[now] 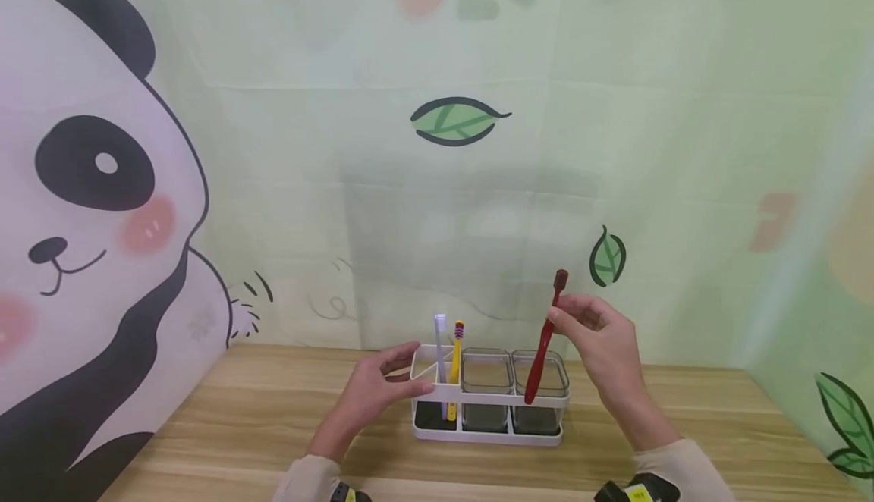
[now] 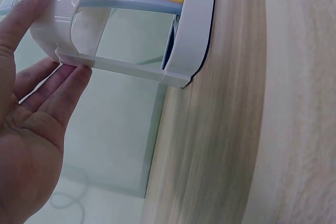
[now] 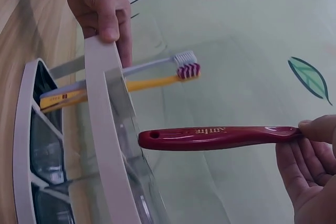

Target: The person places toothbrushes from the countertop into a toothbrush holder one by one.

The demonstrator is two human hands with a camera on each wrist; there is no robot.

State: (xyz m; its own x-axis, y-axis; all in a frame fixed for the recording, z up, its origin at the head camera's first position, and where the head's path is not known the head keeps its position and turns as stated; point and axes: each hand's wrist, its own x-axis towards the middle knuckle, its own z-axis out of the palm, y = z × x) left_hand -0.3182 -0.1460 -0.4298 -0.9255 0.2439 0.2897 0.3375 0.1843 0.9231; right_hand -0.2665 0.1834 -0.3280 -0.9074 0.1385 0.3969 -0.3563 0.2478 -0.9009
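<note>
My left hand [image 1: 374,387] grips the left end of a white toothbrush holder [image 1: 488,393], thumb on the front band and fingers behind. A yellow toothbrush [image 1: 455,362] and a pale lavender toothbrush [image 1: 439,344] stand upright in its left, divided section. My right hand [image 1: 609,349] pinches a dark red toothbrush [image 1: 542,354] near its neck, bristle head up. The red handle [image 3: 210,138] slants down, its end at the holder's right section; in the right wrist view that end is close over the rim.
Two clear cups, a middle one [image 1: 486,379] and a right one [image 1: 556,374], sit in the holder. It stands on a wood-grain table [image 1: 239,426]. Behind the table hangs a pale green backdrop [image 1: 287,145] with a panda and leaves printed on it.
</note>
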